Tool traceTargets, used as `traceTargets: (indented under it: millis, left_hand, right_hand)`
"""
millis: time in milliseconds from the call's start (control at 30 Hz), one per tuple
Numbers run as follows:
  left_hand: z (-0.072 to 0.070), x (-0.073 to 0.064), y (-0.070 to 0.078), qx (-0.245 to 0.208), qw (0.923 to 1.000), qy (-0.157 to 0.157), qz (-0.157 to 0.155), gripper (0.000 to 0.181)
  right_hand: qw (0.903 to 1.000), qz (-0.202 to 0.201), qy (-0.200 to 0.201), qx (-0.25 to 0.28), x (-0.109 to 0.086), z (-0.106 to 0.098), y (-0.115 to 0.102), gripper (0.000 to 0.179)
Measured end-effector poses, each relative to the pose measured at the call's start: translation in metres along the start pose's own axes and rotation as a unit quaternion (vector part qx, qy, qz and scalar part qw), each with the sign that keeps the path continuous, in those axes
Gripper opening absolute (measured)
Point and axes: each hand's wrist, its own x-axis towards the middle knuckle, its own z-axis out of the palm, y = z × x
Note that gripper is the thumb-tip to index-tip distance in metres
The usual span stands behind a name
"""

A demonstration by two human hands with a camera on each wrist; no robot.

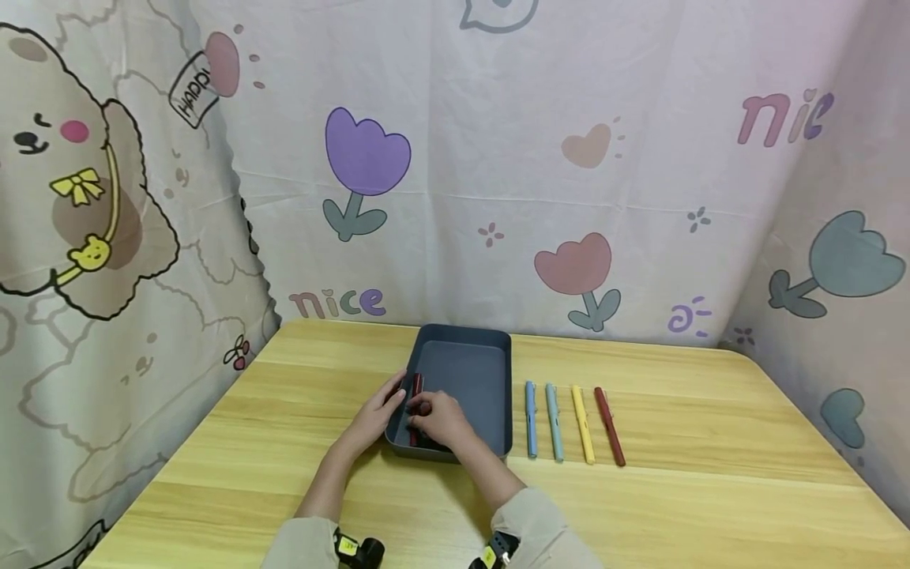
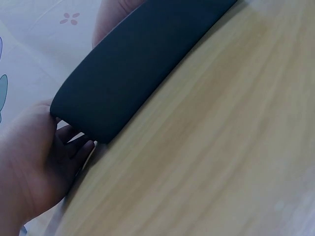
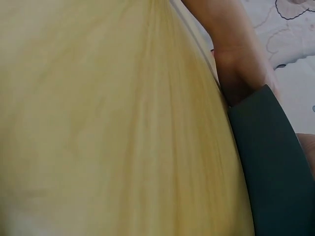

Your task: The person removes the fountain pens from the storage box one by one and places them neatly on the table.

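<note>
A dark grey rectangular tray (image 1: pixel 469 379) stands on the table. My left hand (image 1: pixel 371 420) grips its left wall, the thumb over the rim. In the left wrist view, the left hand (image 2: pixel 37 160) wraps the near corner of the tray (image 2: pixel 123 73), whose outer wall faces me. Inside the tray, a dark red pen (image 1: pixel 417 384) lies lengthwise along the left side. Over it, my right hand (image 1: pixel 444 420) has bent fingers and seems to pinch the pen's middle. These fingers partly hide the pen and something dark beside it.
To the right of the tray, a blue pen (image 1: pixel 531 419), a light teal pen (image 1: pixel 554 423), a yellow pen (image 1: pixel 583 424) and another dark red pen (image 1: pixel 610 427) lie in a row on the wooden table (image 1: pixel 711 474). A printed cloth (image 1: pixel 455 158) hangs behind the table.
</note>
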Motion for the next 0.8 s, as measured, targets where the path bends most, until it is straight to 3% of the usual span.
traceTargets:
  millis: [800]
  left_hand:
    - [0.0008,0.0020,-0.0023,-0.001,1.0000,-0.001,0.006,0.048]
  right_hand:
    - [0.9991,0.004,0.022,-0.036,-0.0033,-0.0023,-0.0012,0.020]
